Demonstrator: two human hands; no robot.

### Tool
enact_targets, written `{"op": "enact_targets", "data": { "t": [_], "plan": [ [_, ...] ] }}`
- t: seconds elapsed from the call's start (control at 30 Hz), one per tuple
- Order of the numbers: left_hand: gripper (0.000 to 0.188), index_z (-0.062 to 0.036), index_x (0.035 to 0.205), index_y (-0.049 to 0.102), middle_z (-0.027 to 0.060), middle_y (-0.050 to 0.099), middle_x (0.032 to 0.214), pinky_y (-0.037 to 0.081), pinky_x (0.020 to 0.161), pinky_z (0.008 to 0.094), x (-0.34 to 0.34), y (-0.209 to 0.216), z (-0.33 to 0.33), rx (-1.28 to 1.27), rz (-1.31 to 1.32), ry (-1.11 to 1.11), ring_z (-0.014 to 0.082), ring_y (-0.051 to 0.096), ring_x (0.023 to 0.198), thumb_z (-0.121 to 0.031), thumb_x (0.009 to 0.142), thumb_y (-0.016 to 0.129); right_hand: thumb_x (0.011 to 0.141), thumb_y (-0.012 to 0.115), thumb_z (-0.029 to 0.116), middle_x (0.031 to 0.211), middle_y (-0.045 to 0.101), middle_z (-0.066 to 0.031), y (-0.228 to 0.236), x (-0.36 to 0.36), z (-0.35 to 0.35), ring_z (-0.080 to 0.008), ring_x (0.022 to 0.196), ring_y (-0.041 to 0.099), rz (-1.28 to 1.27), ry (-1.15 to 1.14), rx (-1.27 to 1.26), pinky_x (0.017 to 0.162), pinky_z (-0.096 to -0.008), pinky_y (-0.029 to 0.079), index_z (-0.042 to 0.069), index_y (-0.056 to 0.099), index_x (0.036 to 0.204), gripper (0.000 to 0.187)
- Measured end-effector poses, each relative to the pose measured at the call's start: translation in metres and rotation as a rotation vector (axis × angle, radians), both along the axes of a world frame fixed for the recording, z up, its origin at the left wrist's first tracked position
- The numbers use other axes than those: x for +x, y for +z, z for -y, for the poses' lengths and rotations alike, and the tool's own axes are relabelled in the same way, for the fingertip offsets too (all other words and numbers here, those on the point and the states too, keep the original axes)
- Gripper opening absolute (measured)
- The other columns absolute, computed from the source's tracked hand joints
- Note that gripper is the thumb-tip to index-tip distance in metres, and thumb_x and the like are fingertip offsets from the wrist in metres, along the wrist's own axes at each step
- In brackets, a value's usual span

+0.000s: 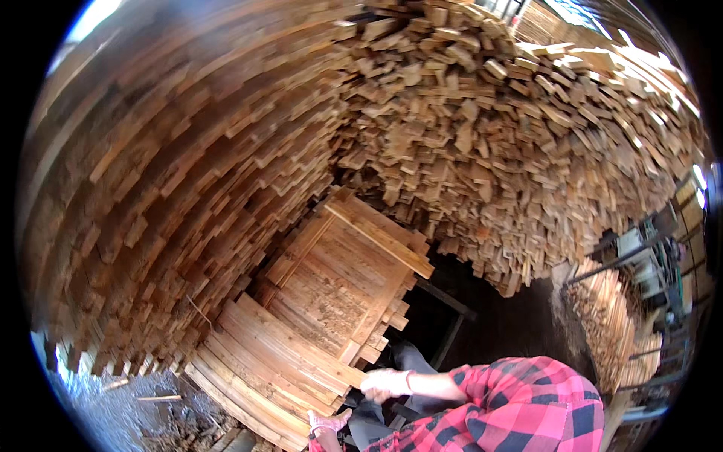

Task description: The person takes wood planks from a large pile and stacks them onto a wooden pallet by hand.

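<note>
A stack of long, pale wooden boards (275,361) lies slantwise before me, its near ends pointing at my body. My right hand (385,384), in a light glove, is closed at the end of the uppermost wooden board (305,343). Lower and to the left, my left hand (329,420), also gloved, rests at the ends of the lower boards, thumb and fingers spread apart. Red-and-black checked sleeves (520,399) cover my arms. Beyond the top board is a lower layer of planks (339,279), with a single plank (380,239) lying across its far end.
A tall wall of stacked boards (173,173) rises close on the left; another stack (489,151) fills the back. A dark metal bar (449,339) stands right of the boards. Farther right are a smaller wood pile (610,324) and machinery (651,264). Scraps (188,422) litter the lower-left floor.
</note>
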State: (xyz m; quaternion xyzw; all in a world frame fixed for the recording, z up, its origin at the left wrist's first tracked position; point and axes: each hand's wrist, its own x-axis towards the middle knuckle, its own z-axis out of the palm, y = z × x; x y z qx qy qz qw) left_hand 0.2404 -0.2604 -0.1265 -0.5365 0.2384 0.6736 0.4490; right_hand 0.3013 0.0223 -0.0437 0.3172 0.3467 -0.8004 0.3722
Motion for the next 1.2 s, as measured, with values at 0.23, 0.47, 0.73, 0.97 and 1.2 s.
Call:
{"op": "enact_targets", "data": {
  "t": [0.23, 0.47, 0.73, 0.97, 1.2],
  "plan": [
    [0.087, -0.0073, 0.15, 0.037, 0.019, 0.059, 0.134, 0.038, 0.108, 0.0491, -0.021, 0.019, -0.064, -0.378, -0.463, -0.088, 0.0366, 0.051, 0.127, -0.048, 0.081, 0.07, 0.088, 0.059, 0.038, 0.113, 0.065, -0.0202, 0.072, -0.109, -0.171, -0.0328, 0.101, 0.065, -0.251, 0.431, 1.36, 0.084, -0.0435, 0.054, 0.003, 0.059, 0.123, 0.049],
    [0.14, 0.0051, 0.158, 0.004, 0.0343, 0.012, 0.162, 0.008, 0.122, 0.0575, -0.114, 0.084, -0.113, -1.255, -0.766, -1.547, 0.0495, 0.007, 0.151, -0.061, 0.065, 0.085, 0.09, 0.063, 0.045, 0.161, 0.028, -0.0244, -0.06, -0.244, -0.324, -0.0389, 0.144, 0.037, -0.298, 0.639, 1.911, 0.115, -0.0503, 0.036, 0.022, 0.014, 0.162, 0.09],
    [0.155, 0.0113, 0.154, -0.008, 0.0449, -0.002, 0.157, 0.001, 0.119, 0.0665, -0.107, 0.037, -0.1, -1.082, -0.622, -1.694, 0.0595, -0.007, 0.148, -0.068, 0.059, 0.085, 0.089, 0.07, 0.032, 0.141, 0.052, -0.0232, -0.027, -0.241, -0.226, -0.0386, 0.126, 0.056, -0.496, 0.594, 1.432, 0.105, -0.0469, 0.049, 0.03, 0.025, 0.159, 0.083],
    [0.154, 0.0122, 0.154, -0.007, 0.0457, 0.0, 0.156, 0.003, 0.115, 0.0725, -0.134, 0.055, -0.108, -1.087, -0.708, -1.737, 0.0631, -0.007, 0.145, -0.072, 0.061, 0.082, 0.093, 0.06, 0.05, 0.126, 0.056, -0.0306, -0.051, -0.243, 0.001, -0.0452, 0.114, 0.059, -0.741, 0.477, 1.418, 0.093, -0.052, 0.051, 0.019, 0.033, 0.156, 0.076],
    [0.135, 0.0081, 0.154, 0.015, 0.039, 0.022, 0.153, 0.017, 0.115, 0.063, -0.144, 0.064, -0.121, -1.368, -1.104, -1.661, 0.0549, 0.018, 0.143, -0.072, 0.065, 0.078, 0.094, 0.049, 0.061, 0.137, 0.045, -0.0283, -0.014, -0.249, 0.0, -0.0431, 0.118, 0.053, -0.673, 0.766, 1.105, 0.098, -0.0524, 0.045, 0.012, 0.032, 0.154, 0.079]
  ]
}}
